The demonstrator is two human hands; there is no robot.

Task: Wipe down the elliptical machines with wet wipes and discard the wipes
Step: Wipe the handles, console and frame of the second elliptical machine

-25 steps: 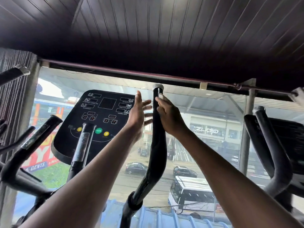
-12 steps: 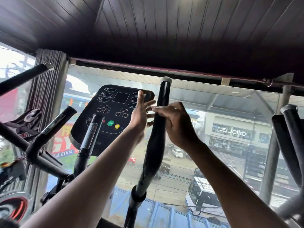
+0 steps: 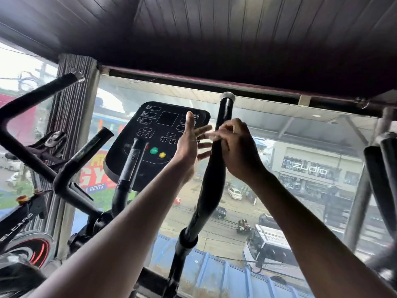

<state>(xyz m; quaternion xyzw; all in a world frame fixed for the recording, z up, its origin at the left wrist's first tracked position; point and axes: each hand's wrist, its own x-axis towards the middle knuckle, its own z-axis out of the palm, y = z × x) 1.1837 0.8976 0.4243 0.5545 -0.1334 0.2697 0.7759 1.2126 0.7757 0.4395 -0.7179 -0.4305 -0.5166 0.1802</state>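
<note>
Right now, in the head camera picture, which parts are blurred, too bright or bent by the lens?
Head view: fingers of the left hand and right hand smear with motion at the handlebar; sky at the left window is blown out; the dark ceiling loses detail; its planks curve, from the wide-angle lens.

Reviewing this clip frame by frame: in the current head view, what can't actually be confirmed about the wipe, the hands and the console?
- Wipe: only a pale blur at the right hand fingertips; motion blur hides its shape.
- Right hand grip on the handlebar: its fingers curl at the bar, but contact is unclear.
- Left hand: open, partly covers the console.
- Console labels: too small to read.
- Elliptical base: cut off by the bottom edge.
</note>
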